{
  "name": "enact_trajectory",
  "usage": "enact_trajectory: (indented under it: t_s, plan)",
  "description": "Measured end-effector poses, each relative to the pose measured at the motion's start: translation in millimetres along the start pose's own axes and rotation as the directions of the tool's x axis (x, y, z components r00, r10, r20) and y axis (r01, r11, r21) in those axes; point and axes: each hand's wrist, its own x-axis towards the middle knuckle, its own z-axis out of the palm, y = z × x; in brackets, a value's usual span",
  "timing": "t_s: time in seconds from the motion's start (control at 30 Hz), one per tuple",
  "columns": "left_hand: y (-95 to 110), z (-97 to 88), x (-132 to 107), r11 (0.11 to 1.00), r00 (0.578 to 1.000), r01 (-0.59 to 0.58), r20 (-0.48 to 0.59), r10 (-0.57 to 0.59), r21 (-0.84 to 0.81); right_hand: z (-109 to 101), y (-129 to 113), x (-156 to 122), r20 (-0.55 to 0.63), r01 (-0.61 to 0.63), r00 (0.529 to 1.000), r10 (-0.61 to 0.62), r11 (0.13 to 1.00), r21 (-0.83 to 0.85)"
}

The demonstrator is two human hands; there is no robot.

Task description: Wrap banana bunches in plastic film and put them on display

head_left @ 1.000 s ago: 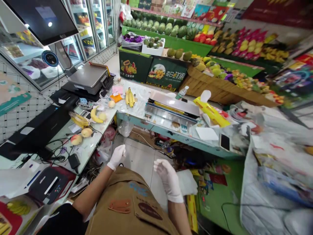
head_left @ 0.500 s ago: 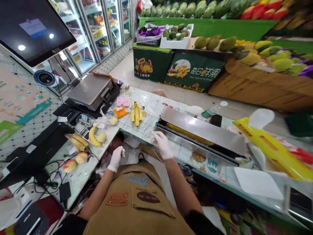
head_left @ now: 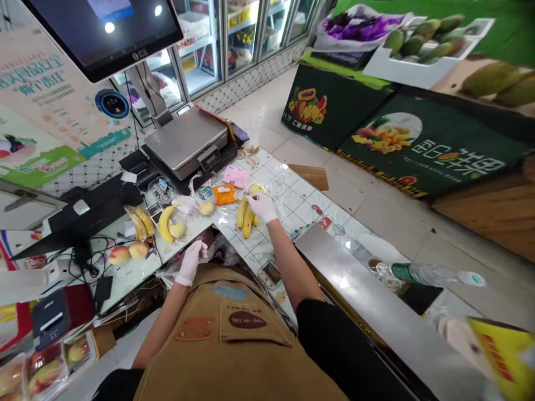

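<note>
My right hand (head_left: 262,206), in a white glove, is at the stem end of a bunch of bananas (head_left: 246,218) on the tiled-pattern counter, its fingers closed round the stem. Behind it lies a pale round fruit (head_left: 256,189), partly hidden by the hand. My left hand (head_left: 193,262), also gloved, is held low before the apron by the counter's inner edge. Its fingers are curled; whatever may be in them is hidden. Left of the bananas are an orange packet (head_left: 224,195), a pink packet (head_left: 236,177) and another pale round fruit (head_left: 206,208).
A scale (head_left: 188,139) stands at the counter's far end under a screen (head_left: 104,33). On the left counter lie a single banana (head_left: 165,224), peaches (head_left: 119,255) and cables. A long metal-topped device (head_left: 346,284) and a plastic bottle (head_left: 434,274) occupy the right side.
My view has turned left and come nearer the scale. My right hand has moved from beside the metal-topped device to the bunch of bananas. My left hand stays low, fingers curled.
</note>
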Motion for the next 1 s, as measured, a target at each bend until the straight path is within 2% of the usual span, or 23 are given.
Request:
enact_trajectory:
  t_s: [0.1, 0.17, 0.2, 0.27, 0.33, 0.37, 0.43, 0.5, 0.57, 0.63, 0.7, 0.77, 0.83, 0.9, 0.93, 1.0]
  plan:
    - [19, 12.3, 22, 0.990, 0.996, -0.086, 0.043, 0.082, 0.108, -18, 10, -43, 0.058, 0.203, 0.975, -0.212, 0.970, 0.132]
    - [42, 28.9, 37, 0.948, 0.965, -0.253, 0.122, 0.233, 0.191, -36, 7, -71, 0.046, 0.302, 0.944, -0.328, 0.909, 0.289]
    - [56, 39.2, 44, 0.908, 0.928, -0.360, 0.183, 0.325, 0.214, -45, 3, -82, 0.026, 0.323, 0.935, -0.354, 0.878, 0.353]
    - [82, 61.7, 52, 0.804, 0.810, -0.561, 0.333, 0.483, 0.198, -60, -9, -99, -0.020, 0.343, 0.928, -0.372, 0.832, 0.436]
    - [103, 82.3, 50, 0.728, 0.680, -0.675, 0.481, 0.553, 0.117, -72, -21, -108, -0.077, 0.349, 0.931, -0.357, 0.807, 0.477]
    - [111, 90.7, 46, 0.709, 0.631, -0.701, 0.528, 0.569, 0.073, -76, -27, -111, -0.105, 0.342, 0.936, -0.335, 0.801, 0.491]
    - [119, 103.4, 38, 0.687, 0.581, -0.727, 0.558, 0.593, 0.027, -80, -37, -115, -0.154, 0.311, 0.950, -0.271, 0.799, 0.514]
    - [120, 112.3, 35, 0.676, 0.579, -0.736, 0.547, 0.605, 0.031, -80, -47, -118, -0.158, 0.259, 0.966, -0.206, 0.813, 0.521]
    - [118, 120.4, 42, 0.698, 0.595, -0.715, 0.556, 0.580, 0.038, -77, -56, -120, -0.151, 0.216, 0.975, -0.160, 0.828, 0.517]
    - [116, 129.3, 58, 0.763, 0.624, -0.646, 0.586, 0.517, 0.015, -75, -62, -121, -0.142, 0.199, 0.979, -0.145, 0.821, 0.534]
    - [113, 139.3, 77, 0.842, 0.651, -0.539, 0.624, 0.432, -0.021, -75, -63, -123, -0.152, 0.211, 0.977, -0.150, 0.792, 0.573]
    - [109, 149.4, 93, 0.910, 0.652, -0.408, 0.676, 0.343, -0.069, -80, -56, -127, -0.242, 0.255, 0.961, -0.136, 0.773, 0.581]
    - [103, 159.0, 103, 0.957, 0.626, -0.270, 0.736, 0.259, -0.106, -86, -40, -139, -0.434, 0.313, 0.898, -0.074, 0.802, 0.509]
    - [96, 168.2, 105, 0.982, 0.582, -0.149, 0.793, 0.180, -0.114, -89, -19, -161, -0.585, 0.290, 0.811, 0.003, 0.867, 0.406]
    - [91, 173.2, 104, 0.989, 0.557, -0.101, 0.817, 0.148, -0.111, -89, -9, -176, -0.606, 0.244, 0.794, 0.040, 0.892, 0.379]
    - [80, 185.0, 101, 0.992, 0.511, -0.043, 0.851, 0.123, -0.117, -83, 8, -209, -0.548, 0.140, 0.828, 0.118, 0.903, 0.406]
